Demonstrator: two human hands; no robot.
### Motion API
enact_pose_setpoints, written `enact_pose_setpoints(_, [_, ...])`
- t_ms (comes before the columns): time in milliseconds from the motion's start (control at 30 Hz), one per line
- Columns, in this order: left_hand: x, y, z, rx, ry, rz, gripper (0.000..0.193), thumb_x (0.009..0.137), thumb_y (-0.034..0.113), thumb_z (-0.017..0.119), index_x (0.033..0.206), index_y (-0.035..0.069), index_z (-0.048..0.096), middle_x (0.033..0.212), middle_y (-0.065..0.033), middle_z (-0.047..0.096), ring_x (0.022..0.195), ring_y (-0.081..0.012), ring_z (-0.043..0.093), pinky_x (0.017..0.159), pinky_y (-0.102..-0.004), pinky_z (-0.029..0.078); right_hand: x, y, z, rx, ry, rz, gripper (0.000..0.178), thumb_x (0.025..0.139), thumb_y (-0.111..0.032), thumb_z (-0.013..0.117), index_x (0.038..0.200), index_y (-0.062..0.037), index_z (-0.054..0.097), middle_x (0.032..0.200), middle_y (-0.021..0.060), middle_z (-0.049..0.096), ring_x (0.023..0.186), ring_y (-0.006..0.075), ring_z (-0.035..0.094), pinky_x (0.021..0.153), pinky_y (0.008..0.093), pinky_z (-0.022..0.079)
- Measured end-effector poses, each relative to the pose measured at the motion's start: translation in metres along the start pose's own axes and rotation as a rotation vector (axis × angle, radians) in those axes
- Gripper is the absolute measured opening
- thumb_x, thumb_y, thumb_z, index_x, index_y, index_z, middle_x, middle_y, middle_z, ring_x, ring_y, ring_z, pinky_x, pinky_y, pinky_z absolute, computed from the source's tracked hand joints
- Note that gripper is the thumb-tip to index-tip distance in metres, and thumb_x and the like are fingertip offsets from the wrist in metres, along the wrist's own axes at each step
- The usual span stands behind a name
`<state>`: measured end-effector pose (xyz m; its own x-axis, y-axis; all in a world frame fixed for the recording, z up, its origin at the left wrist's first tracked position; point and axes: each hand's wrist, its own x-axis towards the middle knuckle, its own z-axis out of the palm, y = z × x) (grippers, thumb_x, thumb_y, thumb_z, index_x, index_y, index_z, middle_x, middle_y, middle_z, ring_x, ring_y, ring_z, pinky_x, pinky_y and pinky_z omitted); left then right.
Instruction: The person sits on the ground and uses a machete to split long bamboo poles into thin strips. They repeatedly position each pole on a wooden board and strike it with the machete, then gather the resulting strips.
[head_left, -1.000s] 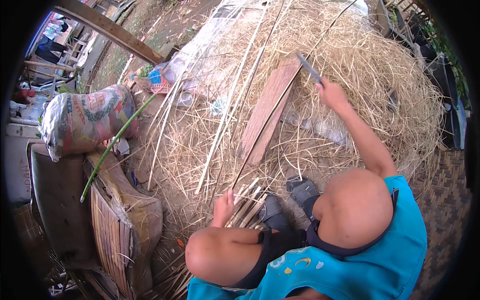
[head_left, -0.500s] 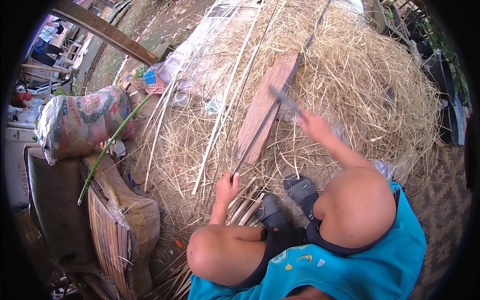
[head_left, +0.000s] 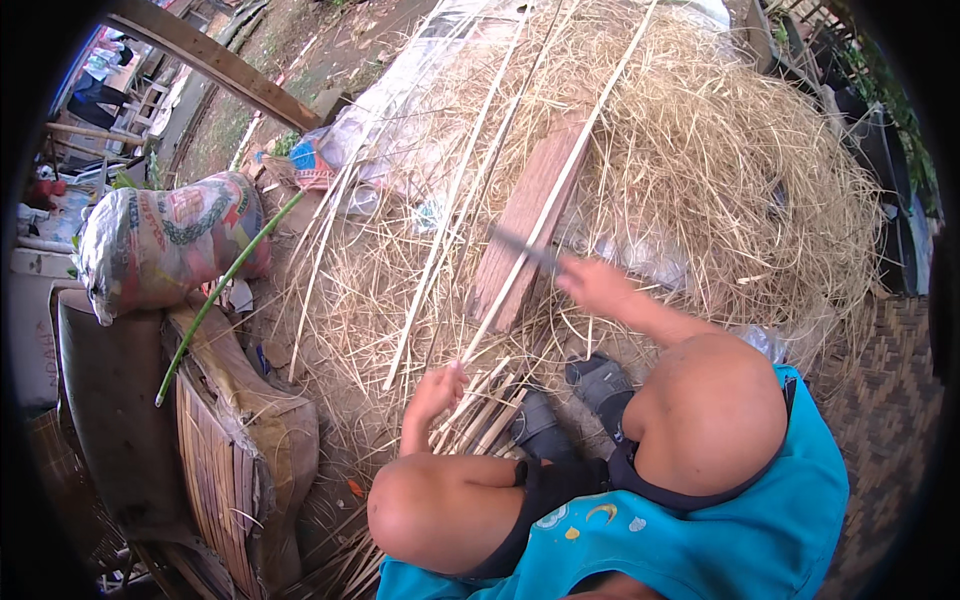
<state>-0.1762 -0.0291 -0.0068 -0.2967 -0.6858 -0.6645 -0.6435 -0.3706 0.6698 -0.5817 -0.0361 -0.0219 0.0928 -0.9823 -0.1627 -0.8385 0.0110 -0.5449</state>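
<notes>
A long, narrow bamboo strip (head_left: 606, 95), pale side up, runs over a brown wooden board (head_left: 530, 195) that lies on the ground before me. My left hand (head_left: 437, 391) is closed on the strip's near end, just below the board. In my right hand (head_left: 597, 286) is a knife (head_left: 524, 247), held by its handle, its blade crossing over the strip at the board's lower half. Whether the blade touches the strip I cannot tell. Between my left hand and my sandaled foot (head_left: 545, 425) lies a bundle of short split bamboo pieces (head_left: 490, 412).
Thin shavings (head_left: 730, 160) are heaped right of the board. More long strips (head_left: 455, 205) lie to its left. A stuffed sack (head_left: 185, 235), a green bamboo stem (head_left: 228, 275) and a worn wooden piece (head_left: 225, 440) are on the left. A woven mat (head_left: 880, 430) lies at right.
The strip showed a dark face before and now shows a pale one. My right hand and knife have come nearer and leftward; my left hand has shifted slightly left and closer to me.
</notes>
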Motion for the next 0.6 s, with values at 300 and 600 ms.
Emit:
enact_pose_setpoints(300, [-0.049, -0.037, -0.018, 0.122, 0.134, -0.208, 0.057, 0.105, 0.047, 0.05, 0.086, -0.002, 0.071, 0.058, -0.0045, 0.056, 0.055, -0.0125, 0.052, 0.052, -0.0316, 0.042, 0.024, 0.022, -0.023, 0.029, 0.025, 0.102, 0.04, 0.105, -0.042, 0.048, 0.135, -0.0154, 0.052, 0.098, 0.0218, 0.069, 0.092, 0.039, 0.07, 0.078, 0.0483, 0.059])
enact_pose_setpoints(600, [-0.085, -0.114, -0.029, -0.194, 0.264, -0.189, 0.046, 0.106, 0.037, 0.053, 0.08, 0.001, 0.064, 0.058, 0.0038, 0.049, 0.053, -0.0061, 0.041, 0.048, -0.0277, 0.033, 0.035, 0.066, -0.085, 0.006, 0.035, 0.311, 0.037, 0.103, -0.042, 0.05, 0.131, -0.018, 0.055, 0.098, 0.0235, 0.07, 0.092, 0.039, 0.069, 0.076, 0.053, 0.057])
